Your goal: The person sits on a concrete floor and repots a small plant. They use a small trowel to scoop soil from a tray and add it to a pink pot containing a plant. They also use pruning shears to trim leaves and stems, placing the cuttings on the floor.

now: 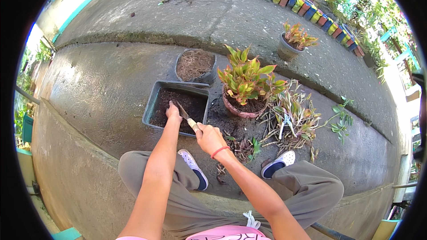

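A rectangular dark plastic tub [145,115] of dark soil [166,97] stands on the concrete in front of me. My right hand [210,139] grips the wooden handle of a garden trowel [192,124], whose blade slants into the tub. Against the soil, beside the blade, rests my left hand [173,112]; its fingertips are partly hidden, so I cannot tell whether they hold any soil. Right of the tub, a leafy plant with red-edged leaves [248,76] grows in a round reddish pot [241,109].
Behind the tub sits a black bag [212,73] of dry fibrous material [195,63]. Pulled plants [297,116] lie at the right with pruning shears [287,125] on them. A smaller potted plant [293,41] stands on the raised concrete ledge [186,41]. Painted bottles [303,8] border the garden.
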A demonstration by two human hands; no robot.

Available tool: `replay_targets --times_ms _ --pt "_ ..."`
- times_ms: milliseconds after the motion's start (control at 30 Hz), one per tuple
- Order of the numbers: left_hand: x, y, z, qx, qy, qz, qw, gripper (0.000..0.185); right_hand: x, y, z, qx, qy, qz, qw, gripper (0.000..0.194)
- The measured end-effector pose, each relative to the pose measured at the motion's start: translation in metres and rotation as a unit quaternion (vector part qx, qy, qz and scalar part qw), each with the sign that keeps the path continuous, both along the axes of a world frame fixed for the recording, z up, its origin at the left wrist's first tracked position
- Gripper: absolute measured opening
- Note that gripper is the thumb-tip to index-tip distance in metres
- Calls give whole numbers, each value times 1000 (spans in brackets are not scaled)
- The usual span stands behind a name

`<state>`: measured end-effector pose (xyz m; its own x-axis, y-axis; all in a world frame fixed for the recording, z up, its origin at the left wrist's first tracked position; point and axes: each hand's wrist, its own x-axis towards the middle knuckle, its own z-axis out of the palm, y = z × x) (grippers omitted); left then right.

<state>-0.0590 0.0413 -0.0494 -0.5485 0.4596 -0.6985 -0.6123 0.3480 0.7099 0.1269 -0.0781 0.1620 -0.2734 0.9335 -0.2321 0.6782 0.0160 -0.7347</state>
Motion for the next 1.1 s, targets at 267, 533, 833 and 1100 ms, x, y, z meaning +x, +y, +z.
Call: replay_targets --times_ms 267,533,833,1100 --pt "-25 -5 7 212 -334 146 907 16 44 7 22 49 100 -64 992 33" --pt "17 -17 73 250 -416 49 873 12 170 18 55 -370 358 -117 849 32" --pt "172 -23 110 178 -547 -81 814 23 313 24 73 -397 276 -201 852 32" --pt "267 11 46 61 -544 -74 834 31 292 72 17 -177 19 -70 982 30"
